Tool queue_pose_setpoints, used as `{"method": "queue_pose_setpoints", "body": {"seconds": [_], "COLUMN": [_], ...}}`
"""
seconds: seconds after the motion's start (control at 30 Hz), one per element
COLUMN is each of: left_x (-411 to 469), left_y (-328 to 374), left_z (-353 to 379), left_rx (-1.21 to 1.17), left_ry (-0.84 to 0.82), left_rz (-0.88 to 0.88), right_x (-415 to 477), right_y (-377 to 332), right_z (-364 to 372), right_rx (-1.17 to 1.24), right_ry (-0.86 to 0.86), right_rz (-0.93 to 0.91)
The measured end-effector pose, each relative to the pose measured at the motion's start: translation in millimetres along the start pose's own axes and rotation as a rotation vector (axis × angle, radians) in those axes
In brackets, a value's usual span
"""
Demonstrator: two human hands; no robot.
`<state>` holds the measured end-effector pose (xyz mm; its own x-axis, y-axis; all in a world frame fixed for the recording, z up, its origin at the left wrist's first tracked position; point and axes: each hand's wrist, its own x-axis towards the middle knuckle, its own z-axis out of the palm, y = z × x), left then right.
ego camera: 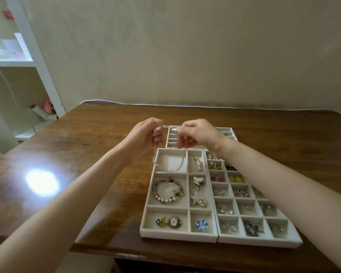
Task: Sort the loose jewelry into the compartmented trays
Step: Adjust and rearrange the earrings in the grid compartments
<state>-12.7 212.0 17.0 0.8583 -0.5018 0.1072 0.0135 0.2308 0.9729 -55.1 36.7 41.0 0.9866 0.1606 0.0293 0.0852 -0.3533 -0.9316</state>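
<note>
Your left grip (148, 134) and right grip (197, 133) each pinch the pale bead strand (174, 170), a short stretch taut between them above the trays; its loop hangs into the far-left compartment of the left tray (177, 236) on the tabletop (87, 154).

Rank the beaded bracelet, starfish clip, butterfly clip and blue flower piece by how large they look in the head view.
1. beaded bracelet, clearly the largest.
2. starfish clip.
3. butterfly clip and blue flower piece: these look about alike, and the flower lies nearer the camera, so they are not ranked against each other.
</note>
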Motion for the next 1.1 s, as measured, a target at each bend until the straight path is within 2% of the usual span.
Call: {"method": "queue_pose_setpoints", "body": {"seconds": [0.17,0.33,0.4,0.47,0.53,0.6,0.7,0.77,0.83,0.9,1.03,1.1], "left_x": [-7.2,-10.1,-11.0,-11.1,-11.4,-10.1,-3.2,1.5,2.8,2.2,-1.0,-2.9], "left_y": [-5.3,-4.0,-0.5,2.9,3.7,2.6,1.9,1.7,1.3,-0.3,-1.1,0.9], "left_z": [-4.8,-3.7,0.6,6.1,12.5,20.5,29.2,28.2,26.4,23.7,18.6,17.8], "left_rx": [0.380,0.501,0.510,0.509,0.427,0.243,-0.247,-0.419,-0.423,-0.384,-0.392,-0.421], "left_ry": [-0.001,-0.041,-0.070,-0.173,-0.326,-0.365,-0.097,0.054,0.129,0.135,-0.026,-0.115], "left_rz": [0.003,0.029,-0.037,-0.195,-0.373,-0.442,-0.352,-0.287,-0.277,-0.286,-0.265,-0.242], "right_x": [6.1,2.2,1.2,1.0,0.3,-1.7,-5.6,-5.8,-3.9,-1.9,2.5,2.4], "right_y": [-1.1,-5.0,-6.7,-10.5,-15.8,-19.2,-19.2,-15.9,-11.1,-6.9,2.4,6.8], "right_z": [-8.8,-13.9,-14.2,-12.0,-7.8,-2.3,4.3,5.7,4.9,4.0,4.8,4.0], "right_rx": [0.252,0.315,0.334,0.390,0.463,0.522,0.578,0.608,0.646,0.676,0.630,0.556], "right_ry": [0.057,0.015,-0.019,-0.034,-0.048,-0.087,-0.122,-0.098,-0.038,0.034,0.136,0.099], "right_rz": [0.058,0.038,0.020,-0.001,-0.016,-0.032,-0.039,-0.038,-0.018,-0.001,0.036,0.078]}}
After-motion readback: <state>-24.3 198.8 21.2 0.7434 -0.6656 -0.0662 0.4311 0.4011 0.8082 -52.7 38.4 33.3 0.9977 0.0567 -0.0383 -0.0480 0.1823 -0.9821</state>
